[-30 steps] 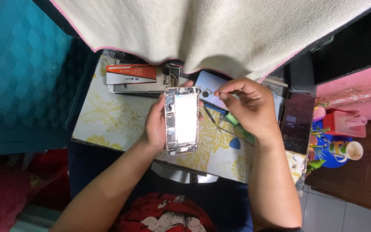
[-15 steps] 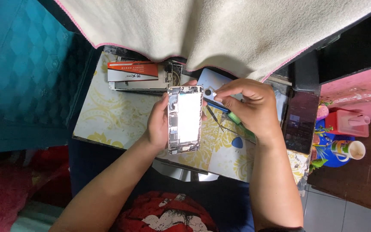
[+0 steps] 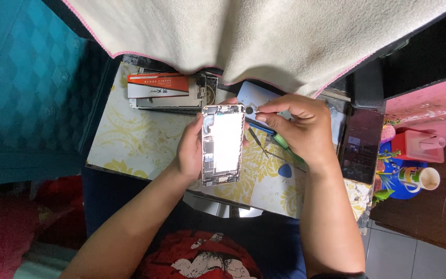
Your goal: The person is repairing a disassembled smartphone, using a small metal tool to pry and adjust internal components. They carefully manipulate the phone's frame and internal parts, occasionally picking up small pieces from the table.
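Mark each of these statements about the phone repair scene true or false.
1. The left hand holds the opened phone by its edge. True.
2. The right hand lies flat and empty on the table. False: it is curled, fingertips pinched near the phone's top corner, gripping a green-handled tool.
3. A red and white box lies above the phone in the picture. True.
4. A blue pick sits on the opened phone. False: it lies on the table below the right hand.
5. A mug stands at the far right. True.
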